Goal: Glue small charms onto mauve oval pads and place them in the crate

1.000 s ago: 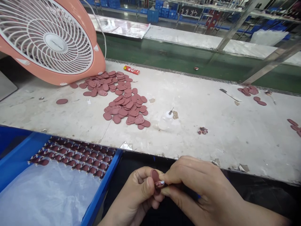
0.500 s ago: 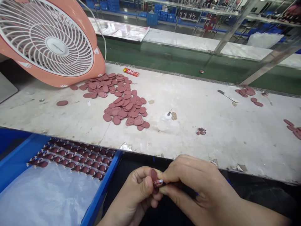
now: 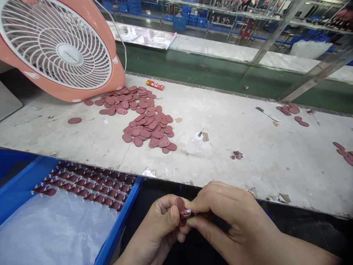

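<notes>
My left hand (image 3: pixel 160 224) and my right hand (image 3: pixel 228 217) meet low in the view, both pinching a small maroon oval piece (image 3: pixel 180 205). A small pale-and-red part (image 3: pixel 186 213) sits at its lower edge, partly hidden by my fingers. Beyond my hands, loose maroon oval pieces lie on the bench in a large heap (image 3: pixel 149 127), with a second heap (image 3: pixel 124 99) close to the fan. Rows of similar pieces (image 3: pixel 85 186) stand in a blue tray (image 3: pixel 118 221) to the left of my left hand.
A pink-and-white desk fan (image 3: pixel 63 48) stands at the bench's back left. A plastic squeeze bottle (image 3: pixel 195 144), a red-and-yellow packet (image 3: pixel 155 85) and a craft knife (image 3: pixel 264 114) lie on the scuffed bench top (image 3: pixel 234 169). A plastic sheet (image 3: pixel 55 228) fills the tray's near part.
The whole view has shifted slightly, with the bench and fan sitting a little lower and further right. My hands stay together on the same piece, with little visible movement.
</notes>
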Motion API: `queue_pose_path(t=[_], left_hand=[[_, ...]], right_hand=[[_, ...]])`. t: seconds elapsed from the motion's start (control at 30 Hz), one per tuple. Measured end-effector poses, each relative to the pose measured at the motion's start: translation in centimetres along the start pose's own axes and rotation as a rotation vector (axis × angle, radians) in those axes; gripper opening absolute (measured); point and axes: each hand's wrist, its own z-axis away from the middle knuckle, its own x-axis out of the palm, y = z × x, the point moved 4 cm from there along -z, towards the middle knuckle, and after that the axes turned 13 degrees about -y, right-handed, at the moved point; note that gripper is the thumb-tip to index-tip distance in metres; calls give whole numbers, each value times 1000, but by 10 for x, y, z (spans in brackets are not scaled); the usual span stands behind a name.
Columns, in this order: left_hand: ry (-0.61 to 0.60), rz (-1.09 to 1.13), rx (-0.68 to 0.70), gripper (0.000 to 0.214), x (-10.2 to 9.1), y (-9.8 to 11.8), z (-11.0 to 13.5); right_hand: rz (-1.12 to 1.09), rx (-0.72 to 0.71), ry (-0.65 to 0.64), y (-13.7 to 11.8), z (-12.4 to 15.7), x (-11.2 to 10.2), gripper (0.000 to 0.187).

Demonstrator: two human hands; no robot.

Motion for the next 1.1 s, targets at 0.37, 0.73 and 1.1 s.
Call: queue_pose_path(t=[0.37, 0.73, 1.1], left_hand=[[-116, 53, -2, 28, -12, 0, -6], [-243, 452, -91, 33, -23, -10, -13], [-269, 81, 90, 34, -25, -3, -18]], right_hand=[[72, 47, 32, 3, 1, -3, 33], [-67, 98, 131, 18, 6, -4, 22], [-85, -31, 125, 15, -9, 5, 19]])
